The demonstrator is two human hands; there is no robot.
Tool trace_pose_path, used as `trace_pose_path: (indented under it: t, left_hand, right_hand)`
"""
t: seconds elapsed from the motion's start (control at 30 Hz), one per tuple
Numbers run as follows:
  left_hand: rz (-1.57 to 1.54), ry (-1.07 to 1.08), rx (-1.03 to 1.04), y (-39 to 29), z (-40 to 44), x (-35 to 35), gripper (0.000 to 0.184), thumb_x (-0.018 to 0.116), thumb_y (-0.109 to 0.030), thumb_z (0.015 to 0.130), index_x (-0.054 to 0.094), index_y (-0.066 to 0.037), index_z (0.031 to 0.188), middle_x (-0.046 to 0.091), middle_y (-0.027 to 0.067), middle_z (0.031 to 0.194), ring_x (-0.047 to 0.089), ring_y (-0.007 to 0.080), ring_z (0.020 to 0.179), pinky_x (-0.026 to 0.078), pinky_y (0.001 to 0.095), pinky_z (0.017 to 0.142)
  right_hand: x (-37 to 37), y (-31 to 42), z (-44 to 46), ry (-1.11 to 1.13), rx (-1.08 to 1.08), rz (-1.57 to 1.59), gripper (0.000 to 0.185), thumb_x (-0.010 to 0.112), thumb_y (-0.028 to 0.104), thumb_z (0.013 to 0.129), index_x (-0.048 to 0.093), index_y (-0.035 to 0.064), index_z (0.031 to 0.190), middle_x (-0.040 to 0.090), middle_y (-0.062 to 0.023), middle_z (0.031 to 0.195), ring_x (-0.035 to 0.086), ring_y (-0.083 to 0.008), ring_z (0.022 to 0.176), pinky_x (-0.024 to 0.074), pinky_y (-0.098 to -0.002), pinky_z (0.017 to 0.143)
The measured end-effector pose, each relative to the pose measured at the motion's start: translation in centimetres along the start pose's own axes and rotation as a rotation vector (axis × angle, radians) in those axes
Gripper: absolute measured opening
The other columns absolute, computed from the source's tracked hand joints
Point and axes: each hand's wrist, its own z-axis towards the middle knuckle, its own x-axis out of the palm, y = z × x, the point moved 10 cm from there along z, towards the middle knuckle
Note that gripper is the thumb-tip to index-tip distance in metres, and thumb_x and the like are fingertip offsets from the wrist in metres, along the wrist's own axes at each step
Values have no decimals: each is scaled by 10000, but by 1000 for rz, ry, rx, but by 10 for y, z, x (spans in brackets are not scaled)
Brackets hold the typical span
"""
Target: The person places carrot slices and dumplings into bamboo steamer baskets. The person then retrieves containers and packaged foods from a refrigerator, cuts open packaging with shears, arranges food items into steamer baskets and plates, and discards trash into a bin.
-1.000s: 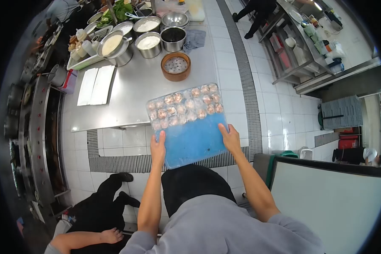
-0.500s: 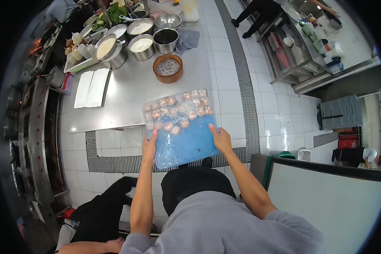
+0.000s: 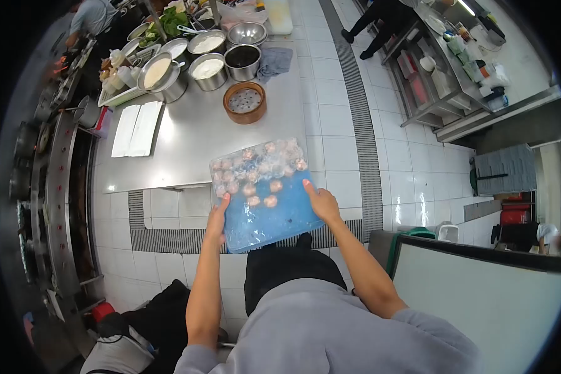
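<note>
My left hand (image 3: pixel 217 218) grips the left edge of a blue tray (image 3: pixel 274 218), with the thumb over the rim. My right hand (image 3: pixel 321 203) is closed on the tray's right edge in the same way. Round pinkish dumplings (image 3: pixel 249 189) lie on the far half of the tray, under what looks like clear plastic film. Their exact kind is hard to make out. The near half of the tray shows bare blue. It is held in front of my waist, its far edge over the corner of the steel table (image 3: pixel 193 149).
On the table are a bamboo steamer (image 3: pixel 245 103), white folded cloths or papers (image 3: pixel 136 129), a grey cloth (image 3: pixel 274 62) and several steel bowls (image 3: pixel 207 67). A floor drain grate (image 3: pixel 361 124) runs to the right. A white-topped counter (image 3: pixel 474 299) is near my right arm. Another person (image 3: pixel 137 336) is at lower left.
The tray has shifted slightly down, still in both hands. The dumplings look less evenly lined up and more blurred under the film. The person at lower left has moved lower.
</note>
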Motion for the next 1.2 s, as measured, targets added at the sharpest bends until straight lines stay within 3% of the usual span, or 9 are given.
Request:
trace_pose_path:
  t: [0.2, 0.33, 0.37, 0.47, 0.6, 0.77, 0.87, 1.1, 1.2]
  left_hand:
    - [241, 81, 109, -130, -41, 24, 589, 765, -197, 821, 503, 56, 1284, 658, 151, 1122, 671, 244, 966, 563, 383, 858]
    - [591, 56, 338, -240, -100, 90, 581, 754, -152, 766, 496, 57, 1242, 678, 164, 1005, 692, 280, 849, 571, 385, 776]
    - [1005, 10, 509, -260, -119, 116, 567, 750, -147, 750, 492, 51, 1215, 675, 176, 972, 686, 301, 798, 572, 388, 742]
    - [1798, -8, 797, -230, -143, 187, 552, 756, -142, 690, 485, 12, 1145, 659, 204, 931, 661, 338, 699, 571, 391, 625]
    - [2101, -69, 1274, -115, -130, 202, 498, 681, -82, 739, 490, -55, 1198, 591, 255, 1263, 644, 233, 675, 547, 351, 478]
    - [2136, 78, 1472, -23, -80, 151, 405, 648, -100, 781, 542, -82, 1171, 528, 256, 1381, 568, 151, 599, 506, 269, 434]
    - [2088, 65, 1423, -10, -54, 130, 483, 654, -104, 777, 543, -100, 1247, 491, 206, 1444, 559, 158, 625, 504, 289, 504]
    - [1845, -49, 1148, -58, -35, 55, 562, 665, -84, 788, 543, -123, 1335, 540, 137, 1349, 579, 243, 950, 445, 413, 875]
    - [1540, -270, 1238, -101, -55, 17, 569, 740, -195, 829, 523, -67, 1340, 527, 155, 1321, 571, 312, 1023, 465, 422, 866]
  right_hand:
    - [25, 39, -24, 289, 24, 481, 1024, 422, 762, 901, 531, -184, 1277, 589, -309, 1287, 589, -397, 1188, 410, -423, 1061]
    - [79, 74, -40, 402, 23, 569, 966, 449, 751, 904, 497, -99, 1361, 628, -225, 1229, 641, -288, 1069, 514, -409, 889]
    - [87, 92, -49, 505, -37, 662, 961, 441, 760, 901, 473, -61, 1400, 644, -204, 1191, 651, -261, 1033, 539, -399, 822]
    - [59, 85, -20, 427, -64, 945, 901, 414, 761, 912, 451, 26, 1432, 639, -169, 1160, 649, -226, 991, 548, -380, 743]
    - [-33, 71, -8, 324, -42, 1123, 858, 422, 709, 942, 384, 35, 1471, 614, -178, 1190, 646, -280, 982, 542, -410, 818]
    - [3, 36, 30, 301, -27, 820, 687, 578, 546, 939, 503, 43, 1400, 635, -129, 1145, 645, -216, 961, 548, -369, 772]
    - [2, 46, 34, -29, -297, 590, 418, 787, 239, 833, 669, -18, 1141, 678, -72, 931, 619, -129, 795, 513, -282, 724]
    - [14, 71, 50, 130, -359, 98, 542, 816, 381, 786, 662, -17, 1120, 697, -146, 921, 673, -226, 838, 539, -347, 775]
    - [-30, 126, 110, -184, -468, 122, 697, 828, 430, 743, 613, -13, 1236, 654, -226, 1117, 645, -342, 1040, 518, -405, 912]
